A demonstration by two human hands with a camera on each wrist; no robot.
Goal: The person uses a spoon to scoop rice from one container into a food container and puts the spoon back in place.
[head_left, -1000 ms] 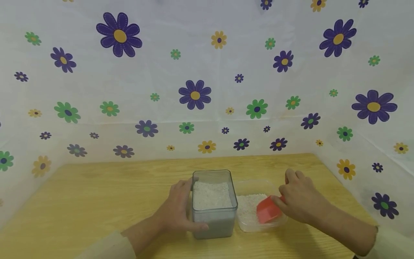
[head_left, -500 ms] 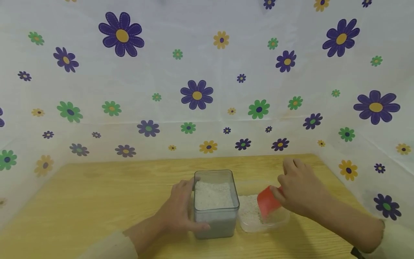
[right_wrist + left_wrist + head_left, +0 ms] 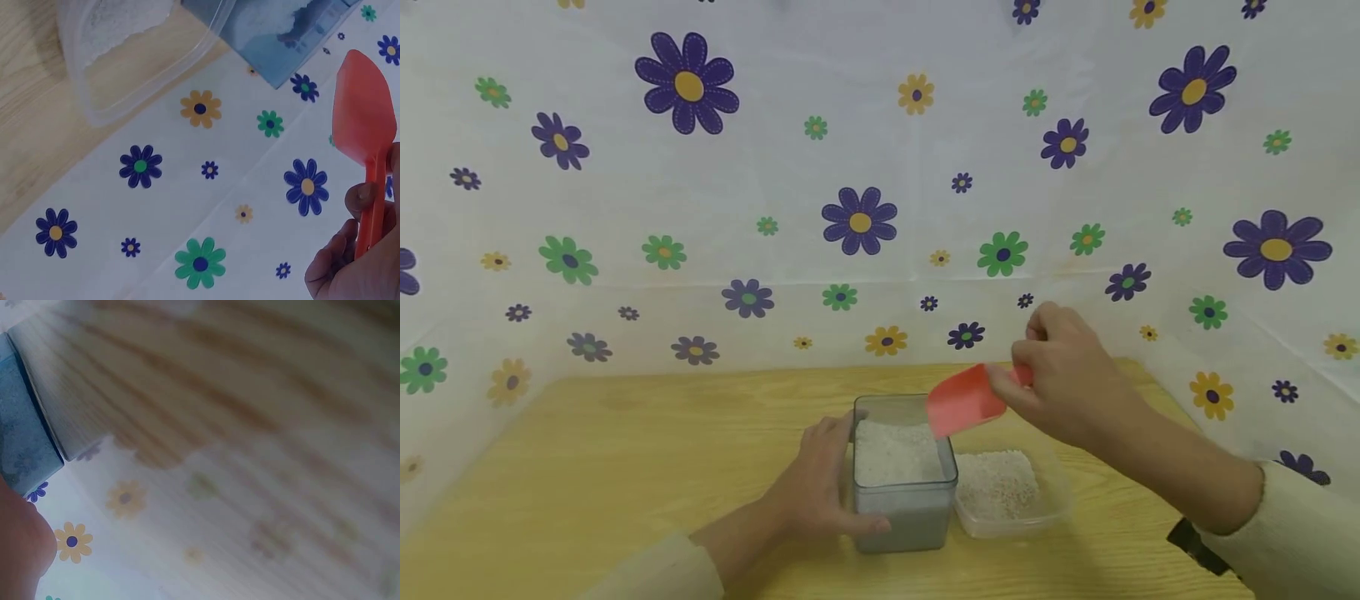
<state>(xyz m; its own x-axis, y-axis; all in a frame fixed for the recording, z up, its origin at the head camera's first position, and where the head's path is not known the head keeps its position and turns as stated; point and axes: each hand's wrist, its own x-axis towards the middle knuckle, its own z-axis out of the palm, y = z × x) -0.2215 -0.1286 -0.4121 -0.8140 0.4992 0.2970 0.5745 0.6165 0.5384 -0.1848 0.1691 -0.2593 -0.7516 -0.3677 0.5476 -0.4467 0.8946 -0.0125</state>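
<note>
A tall square grey-tinted clear container (image 3: pixel 901 521) stands on the table, filled well up with white grains (image 3: pixel 895 454) that look like rice. My left hand (image 3: pixel 816 487) grips it from the left, thumb across the front and fingers on the far side. In my right hand (image 3: pixel 1067 379) is the handle of a red scoop (image 3: pixel 966 400), its tilted blade over the container's right rim. The right wrist view shows fingers and thumb round the handle of the scoop (image 3: pixel 365 112). In the left wrist view only a side of the container (image 3: pixel 28 425) appears.
A low clear plastic box (image 3: pixel 1011 527) stands close to the right of the container. More white grains (image 3: pixel 996 483) lie in it, heaped toward its left. Behind the wooden table (image 3: pixel 662 450) hangs a white flowered cloth (image 3: pixel 775 167), which continues along both sides.
My right hand has lifted the scoop out of the low box and carried it up and left to the tall container's rim. The left hand keeps its grip there.
</note>
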